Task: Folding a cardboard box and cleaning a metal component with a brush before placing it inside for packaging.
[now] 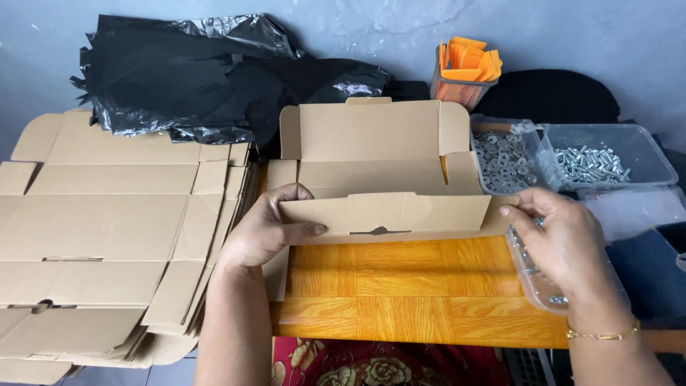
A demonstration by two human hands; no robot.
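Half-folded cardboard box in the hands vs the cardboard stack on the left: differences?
The brown cardboard box is partly erected, its lid flap up and front wall raised; the flat cardboard blanks lie unfolded. The box is a single piece on the orange wooden table; the blanks are piled many deep. The left hand grips the box's front wall, while no hand touches the pile. Both share the same brown colour and die-cut flaps.

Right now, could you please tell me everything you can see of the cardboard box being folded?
The cardboard box is plain brown corrugated card, half assembled on the orange wood-grain table. Its lid stands open at the back with small side flaps. The front wall, with a slot cut in its lower edge, is partly folded up. The left hand grips that wall's left end; the right hand is at its right end.
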